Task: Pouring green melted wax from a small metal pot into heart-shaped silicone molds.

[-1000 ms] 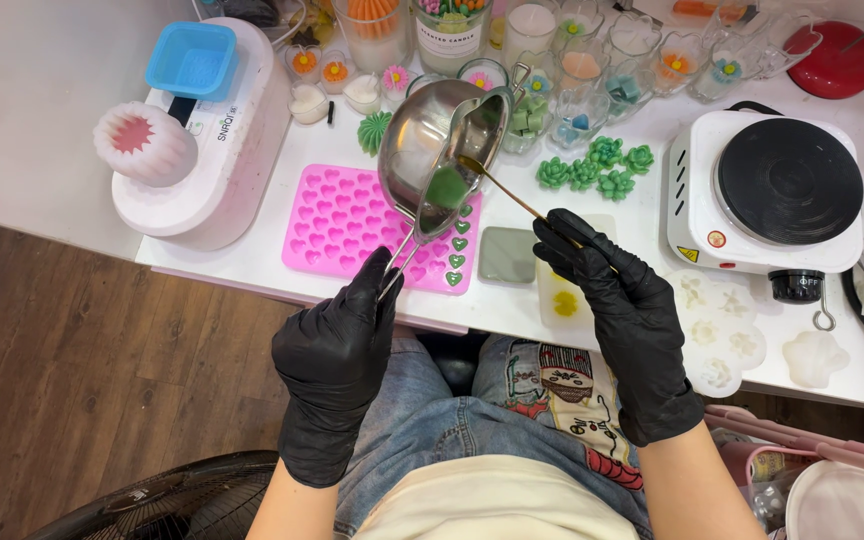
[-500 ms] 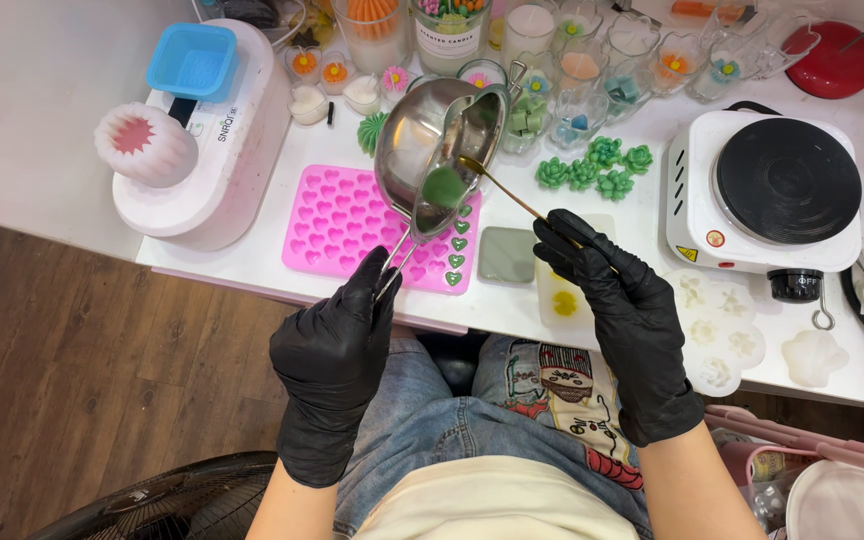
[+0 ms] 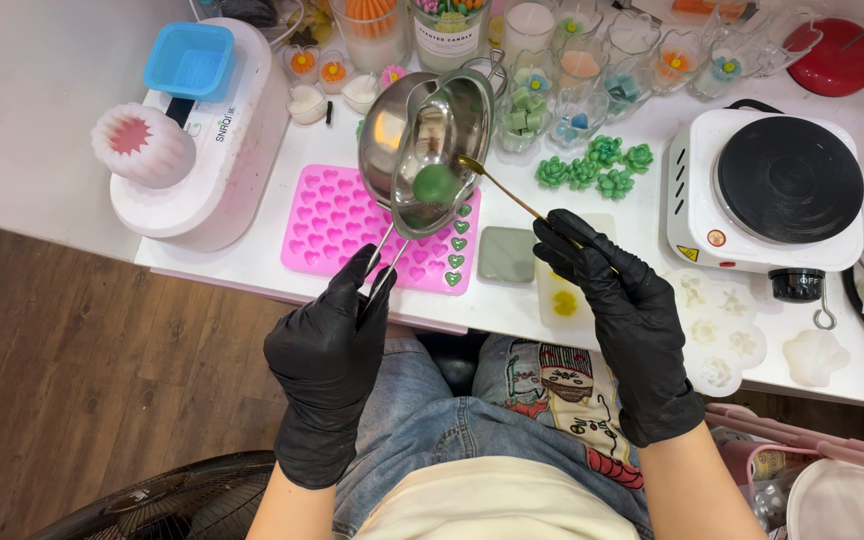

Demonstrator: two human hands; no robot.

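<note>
- L hand point(image 3: 330, 345), black glove: fingers clenched round wire handle of steel melting pot point(image 3: 422, 150); pot held off the table, tilted, above pink heart mould point(image 3: 337, 222).
- Pot's long axis: handle runs from L fist up and slightly right to the bowl, so bowl lies straight ahead of the L fingers, away from the body.
- Inside pot: small pool of green wax point(image 3: 435, 183) sitting at the low side, nearest the handle.
- R hand point(image 3: 620, 305), black glove: fingertips pinched on end of thin gold spoon point(image 3: 500, 186); spoon slants up-left from the R fingers, bowl end over the pot rim, just beside the green wax; touching it or not, can't tell.
- Spoon axis crosses pot axis at an angle; the two tools meet at the pot's R rim.
- L hand nearer the mould; R hand nearer the small yellow-stained tray point(image 3: 564, 300) and grey square dish point(image 3: 507, 255).
- Mould: R-edge column of hearts already green, rest look unfilled; lies right below the pot, on white table point(image 3: 252, 262).
- Around: green succulent-shaped wax pieces point(image 3: 592, 165) beyond R hand; white hot plate w/ black top point(image 3: 782, 185) far R, well apart from both hands; white appliance w/ blue square tub point(image 3: 192, 58) far L.
- No other person in view.
</note>
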